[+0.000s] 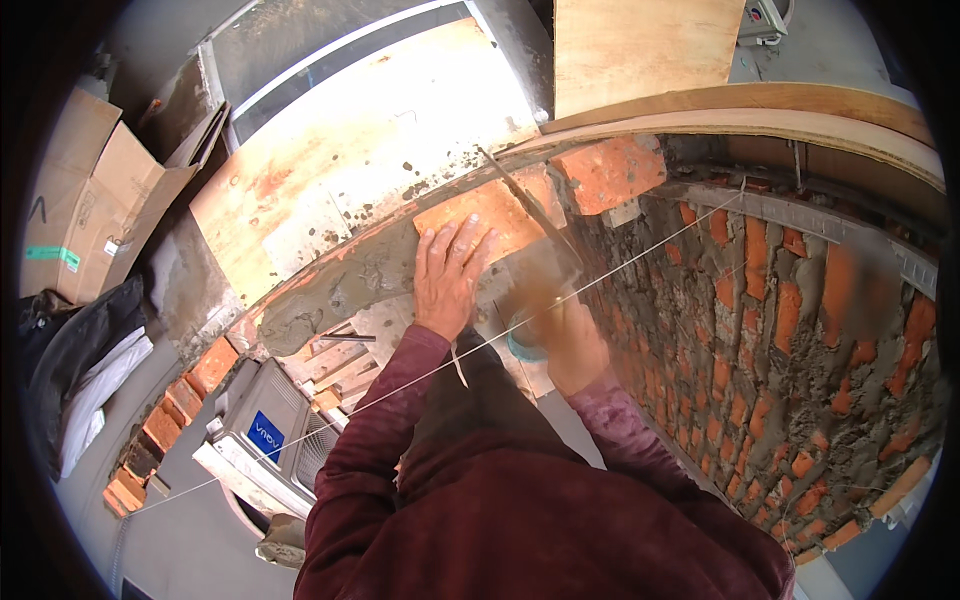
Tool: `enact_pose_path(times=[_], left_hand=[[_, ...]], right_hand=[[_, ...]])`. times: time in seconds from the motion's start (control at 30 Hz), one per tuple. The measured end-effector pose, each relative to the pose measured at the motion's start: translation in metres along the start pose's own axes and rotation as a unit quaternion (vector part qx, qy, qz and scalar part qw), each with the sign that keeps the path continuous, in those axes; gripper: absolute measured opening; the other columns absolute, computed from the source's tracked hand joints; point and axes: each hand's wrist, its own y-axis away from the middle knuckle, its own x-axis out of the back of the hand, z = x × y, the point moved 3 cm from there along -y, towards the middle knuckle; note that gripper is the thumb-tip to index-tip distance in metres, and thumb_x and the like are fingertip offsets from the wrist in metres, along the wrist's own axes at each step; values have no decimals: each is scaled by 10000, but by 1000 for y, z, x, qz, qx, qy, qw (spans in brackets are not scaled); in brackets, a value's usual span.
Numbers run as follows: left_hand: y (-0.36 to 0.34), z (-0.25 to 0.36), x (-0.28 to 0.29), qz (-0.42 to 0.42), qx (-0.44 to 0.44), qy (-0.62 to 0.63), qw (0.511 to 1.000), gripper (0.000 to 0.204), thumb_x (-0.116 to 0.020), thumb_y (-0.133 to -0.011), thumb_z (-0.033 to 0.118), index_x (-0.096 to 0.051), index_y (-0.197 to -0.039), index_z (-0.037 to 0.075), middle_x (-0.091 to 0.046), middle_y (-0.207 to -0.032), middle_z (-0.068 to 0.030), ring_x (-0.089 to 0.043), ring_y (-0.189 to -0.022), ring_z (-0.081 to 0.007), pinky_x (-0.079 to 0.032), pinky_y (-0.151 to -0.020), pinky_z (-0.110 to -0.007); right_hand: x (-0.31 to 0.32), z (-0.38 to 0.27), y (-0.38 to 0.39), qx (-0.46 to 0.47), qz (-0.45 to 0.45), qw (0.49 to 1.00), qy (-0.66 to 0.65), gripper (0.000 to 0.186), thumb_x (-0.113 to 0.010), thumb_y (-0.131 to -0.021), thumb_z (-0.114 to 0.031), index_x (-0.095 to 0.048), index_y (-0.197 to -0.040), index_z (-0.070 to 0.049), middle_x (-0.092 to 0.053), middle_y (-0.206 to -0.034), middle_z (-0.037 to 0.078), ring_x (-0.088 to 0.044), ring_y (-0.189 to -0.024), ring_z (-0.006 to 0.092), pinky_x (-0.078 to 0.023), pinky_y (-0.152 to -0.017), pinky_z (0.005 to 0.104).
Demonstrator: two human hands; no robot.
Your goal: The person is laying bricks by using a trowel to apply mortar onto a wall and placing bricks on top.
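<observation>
My left hand (450,275) lies with fingers stretched out, the fingertips resting on an orange brick (505,222) on top of a wall course. My right hand (575,345), smeared by motion, is closed around the handle of a trowel. The trowel's dark blade (522,198) appears as a narrow strip reaching across the brick's right end. Grey wet mortar (335,290) lies along the course to the left of the brick. Another brick (610,175) sits to its right. A taut white string (660,243) crosses the view just above my arms.
Rough brickwork with mortar (760,340) fills the right side. Beyond the course lies a mortar-spotted plywood board (370,130). A cardboard box (100,200) stands at far left. Below it are a row of bricks (165,430) and a grey appliance casing (262,405).
</observation>
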Motion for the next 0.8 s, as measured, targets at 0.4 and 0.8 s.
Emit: enact_pose_path(times=[0.4,0.8], left_hand=[[1,2,-9,6,-26,-26,999,493,-646,-819,129,-584,-1289,262,-464,-1384,-46,-394,-1270,-297,-304,-1079,-516],[3,8,-14,29,-63,-47,996,557,-630,-817,107,-530,-1342,264,-423,-1425,-62,-375,-1273,-346,-306,-1057,-561]], right_hand=[[-9,6,6,44,36,998,-14,524,-519,-938,-224,-356,-1382,2,-545,-1103,248,-619,-785,438,-520,-671,493],[-5,-6,12,8,59,996,-72,540,-513,-935,-243,-333,-1395,-25,-541,-1120,267,-615,-835,460,-506,-716,517]])
